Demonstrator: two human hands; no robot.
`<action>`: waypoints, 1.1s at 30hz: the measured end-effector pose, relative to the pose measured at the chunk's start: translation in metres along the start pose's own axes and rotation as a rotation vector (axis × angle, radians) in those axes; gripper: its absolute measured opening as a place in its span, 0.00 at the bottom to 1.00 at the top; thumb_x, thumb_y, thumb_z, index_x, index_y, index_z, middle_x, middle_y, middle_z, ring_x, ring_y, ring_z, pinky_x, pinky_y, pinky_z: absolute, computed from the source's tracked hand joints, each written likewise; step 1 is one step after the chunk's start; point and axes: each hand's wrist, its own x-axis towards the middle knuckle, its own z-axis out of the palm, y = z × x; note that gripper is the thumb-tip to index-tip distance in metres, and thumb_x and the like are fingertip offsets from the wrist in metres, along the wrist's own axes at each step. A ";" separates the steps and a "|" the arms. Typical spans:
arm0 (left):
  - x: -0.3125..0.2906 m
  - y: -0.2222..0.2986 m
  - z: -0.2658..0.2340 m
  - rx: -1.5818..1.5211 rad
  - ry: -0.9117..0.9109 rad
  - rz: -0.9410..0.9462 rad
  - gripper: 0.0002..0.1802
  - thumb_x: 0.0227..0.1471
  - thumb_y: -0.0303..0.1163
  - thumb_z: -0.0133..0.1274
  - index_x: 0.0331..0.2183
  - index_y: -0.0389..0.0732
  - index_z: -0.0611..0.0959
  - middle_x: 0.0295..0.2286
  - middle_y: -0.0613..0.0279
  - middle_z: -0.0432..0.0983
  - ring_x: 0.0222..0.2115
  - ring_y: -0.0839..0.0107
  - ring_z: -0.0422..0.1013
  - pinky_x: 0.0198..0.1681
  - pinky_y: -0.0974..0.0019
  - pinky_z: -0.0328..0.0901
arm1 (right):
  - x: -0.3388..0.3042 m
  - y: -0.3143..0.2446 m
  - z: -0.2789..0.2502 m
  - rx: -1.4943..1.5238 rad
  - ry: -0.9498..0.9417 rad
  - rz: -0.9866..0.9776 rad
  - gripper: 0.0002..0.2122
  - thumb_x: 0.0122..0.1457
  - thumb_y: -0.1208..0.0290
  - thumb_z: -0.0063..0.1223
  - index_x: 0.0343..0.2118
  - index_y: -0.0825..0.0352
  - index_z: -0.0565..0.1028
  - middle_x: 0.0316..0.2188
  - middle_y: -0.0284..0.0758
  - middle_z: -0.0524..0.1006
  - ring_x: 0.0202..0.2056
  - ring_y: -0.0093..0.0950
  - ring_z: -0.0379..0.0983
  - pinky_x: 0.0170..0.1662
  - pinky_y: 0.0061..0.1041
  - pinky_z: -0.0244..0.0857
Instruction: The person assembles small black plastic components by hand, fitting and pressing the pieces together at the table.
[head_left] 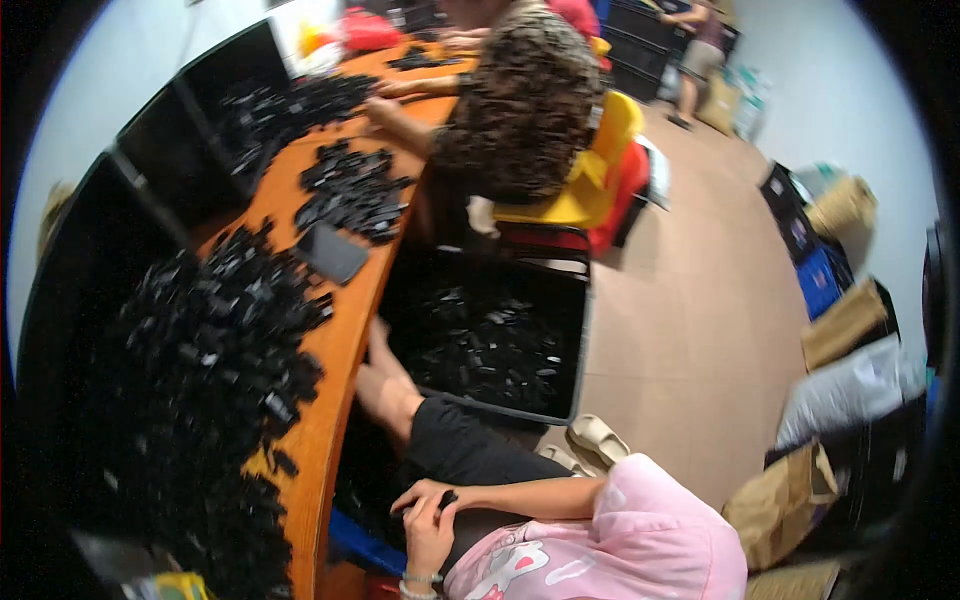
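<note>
My hands are close together over my lap, beside the edge of the orange-brown table. My left hand, with a bracelet at the wrist, is closed with a small black part between its thumb and fingers. Against it, my right hand has its fingers curled in; the left hand partly covers them, so what they hold cannot be made out. On the table lies a large heap of small black parts, with a dark phone at its far end.
A black tub of similar parts stands beside the table, near light sandals. Farther along, a co-worker in a patterned top sits on a yellow chair, hands at another pile. Bags and boxes line the right wall.
</note>
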 end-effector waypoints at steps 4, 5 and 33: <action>0.042 0.031 -0.017 0.147 0.322 0.227 0.12 0.47 0.22 0.53 0.37 0.32 0.77 0.24 0.58 0.71 0.17 0.72 0.67 0.20 0.72 0.62 | 0.007 -0.061 -0.022 0.106 0.256 -0.048 0.17 0.54 0.73 0.50 0.46 0.74 0.70 0.32 0.31 0.75 0.35 0.19 0.70 0.39 0.20 0.65; 0.049 0.037 -0.018 0.032 0.343 0.157 0.11 0.48 0.22 0.52 0.37 0.31 0.77 0.24 0.58 0.71 0.17 0.73 0.67 0.20 0.72 0.62 | 0.010 -0.103 -0.032 0.069 0.306 0.008 0.16 0.53 0.75 0.50 0.45 0.73 0.70 0.32 0.30 0.75 0.35 0.19 0.70 0.39 0.19 0.66; 0.031 0.065 -0.087 0.240 0.320 -0.029 0.06 0.48 0.20 0.50 0.30 0.26 0.75 0.21 0.50 0.68 0.22 0.59 0.68 0.24 0.66 0.62 | 0.018 -0.174 -0.032 -0.595 0.128 -0.227 0.17 0.53 0.77 0.49 0.46 0.73 0.66 0.32 0.44 0.70 0.35 0.42 0.67 0.39 0.36 0.61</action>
